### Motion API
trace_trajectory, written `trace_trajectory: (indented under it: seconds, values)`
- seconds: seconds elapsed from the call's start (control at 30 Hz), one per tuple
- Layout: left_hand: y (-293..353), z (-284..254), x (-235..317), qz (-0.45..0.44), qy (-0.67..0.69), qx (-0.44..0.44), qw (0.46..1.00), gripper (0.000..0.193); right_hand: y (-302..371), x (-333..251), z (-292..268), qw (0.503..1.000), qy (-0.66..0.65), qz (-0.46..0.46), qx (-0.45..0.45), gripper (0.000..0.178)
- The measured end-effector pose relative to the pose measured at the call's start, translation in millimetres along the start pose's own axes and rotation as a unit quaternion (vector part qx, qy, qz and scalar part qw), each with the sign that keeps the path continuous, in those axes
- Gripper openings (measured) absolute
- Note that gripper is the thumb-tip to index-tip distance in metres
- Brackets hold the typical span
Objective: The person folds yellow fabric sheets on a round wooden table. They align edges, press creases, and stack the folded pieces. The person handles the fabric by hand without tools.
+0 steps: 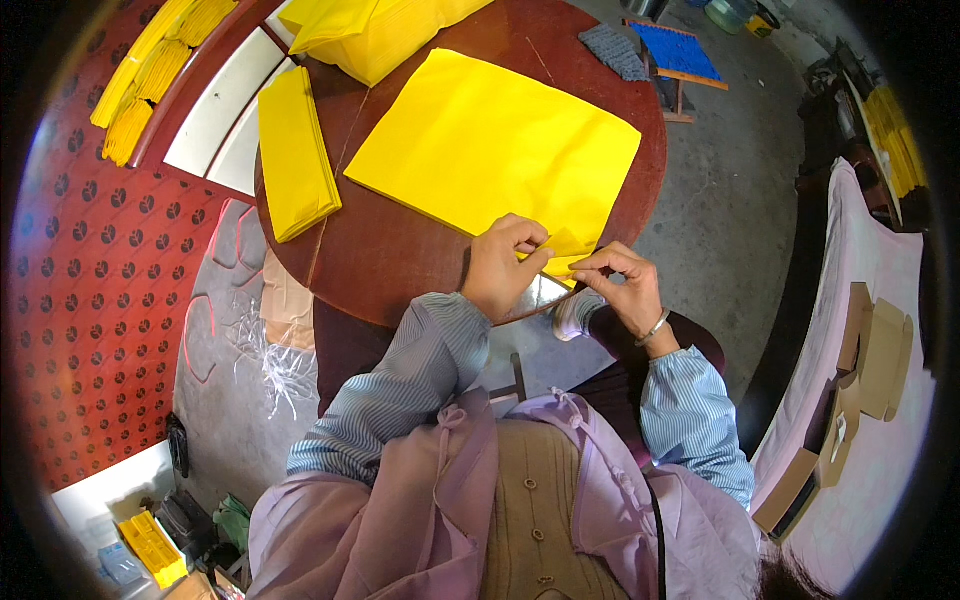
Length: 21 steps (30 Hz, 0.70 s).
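A large yellow sheet lies flat across the round red-brown table, and whether it is one layer or several I cannot tell. At its near right corner, by the table's edge, the material is folded up or gathered. My left hand is closed there, thumb and forefinger pinching the near edge. Just to its right, my right hand pinches the corner between thumb and fingers. A narrow stack of folded yellow sheets rests on the table's left side. Behind it sits a taller yellow pile.
A stool with a blue woven seat stands beyond the table at the far right. Open cardboard boxes lie on a pink-covered surface at right. White strings hang or lie at lower left. More yellow bundles are at far left.
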State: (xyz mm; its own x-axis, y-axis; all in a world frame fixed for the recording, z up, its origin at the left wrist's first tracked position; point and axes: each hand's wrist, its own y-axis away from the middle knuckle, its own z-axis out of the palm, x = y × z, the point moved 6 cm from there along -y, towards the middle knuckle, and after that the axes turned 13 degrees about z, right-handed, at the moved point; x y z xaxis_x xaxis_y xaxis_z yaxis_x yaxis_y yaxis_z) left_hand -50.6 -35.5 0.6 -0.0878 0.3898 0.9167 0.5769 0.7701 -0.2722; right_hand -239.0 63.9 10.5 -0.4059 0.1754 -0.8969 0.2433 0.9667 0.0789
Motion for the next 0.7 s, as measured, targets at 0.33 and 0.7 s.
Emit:
trace_trajectory:
  seconds: [0.33,0.7]
  values:
    - [-2,-2,-1,-0.018,0.003,-0.014,1.0,0.017,-2,11,0,0.995,-0.048,0.083,-0.025,0.009]
    - [1,-1,-1,0.019,-0.031,-0.009,0.999,0.019,-10,9,-14,0.987,-0.157,0.034,0.0,0.011]
